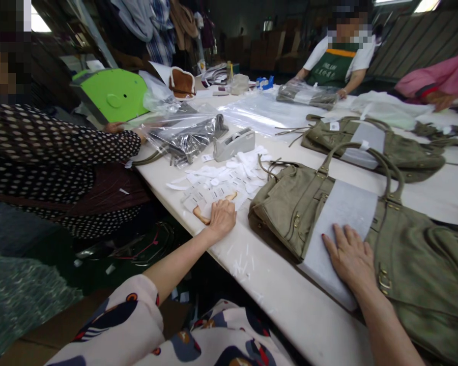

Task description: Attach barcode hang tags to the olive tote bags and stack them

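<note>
My left hand (222,217) rests on the white table (290,300) at the near edge of a pile of small white paper labels (221,185), fingers curled over a few of them; whether it grips any I cannot tell. Under the labels lies a tan strap-like piece (201,216). My right hand (351,256) lies flat, fingers spread, on a grey-white sheet (339,213) that covers the front of an olive-green leather handbag (293,203) lying on its side.
A second olive handbag (400,152) lies farther back. A grey tape dispenser (234,143) stands by bags in clear plastic (187,137). A person in a dotted top (53,152) sits at left; a person in a green apron (334,63) works at the far end.
</note>
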`<state>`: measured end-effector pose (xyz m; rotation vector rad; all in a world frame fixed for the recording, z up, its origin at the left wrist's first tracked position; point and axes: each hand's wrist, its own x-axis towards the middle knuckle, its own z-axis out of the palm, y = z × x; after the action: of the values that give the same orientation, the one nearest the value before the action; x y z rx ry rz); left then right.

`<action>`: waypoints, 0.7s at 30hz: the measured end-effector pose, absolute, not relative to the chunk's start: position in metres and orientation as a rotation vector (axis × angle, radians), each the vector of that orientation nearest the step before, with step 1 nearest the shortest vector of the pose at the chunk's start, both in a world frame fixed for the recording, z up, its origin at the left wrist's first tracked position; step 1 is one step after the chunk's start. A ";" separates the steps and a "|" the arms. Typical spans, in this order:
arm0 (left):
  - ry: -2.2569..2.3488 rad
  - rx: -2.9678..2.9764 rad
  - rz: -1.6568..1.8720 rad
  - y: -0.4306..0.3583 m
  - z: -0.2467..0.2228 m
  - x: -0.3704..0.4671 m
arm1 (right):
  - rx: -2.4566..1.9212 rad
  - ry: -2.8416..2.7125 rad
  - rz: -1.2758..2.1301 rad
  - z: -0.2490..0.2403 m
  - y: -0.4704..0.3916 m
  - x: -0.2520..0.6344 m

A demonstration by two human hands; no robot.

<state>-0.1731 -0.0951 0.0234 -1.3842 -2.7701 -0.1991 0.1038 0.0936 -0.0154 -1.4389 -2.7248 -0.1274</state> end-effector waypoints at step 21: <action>-3.026 -0.887 -2.379 -0.049 0.110 -0.258 | -1.363 -2.748 -0.111 -0.019 0.096 0.108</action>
<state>-0.2584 -0.0489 0.1099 -0.8867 -3.0261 -2.3793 0.1081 0.0965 -0.0186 -1.3627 -2.7484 -0.1114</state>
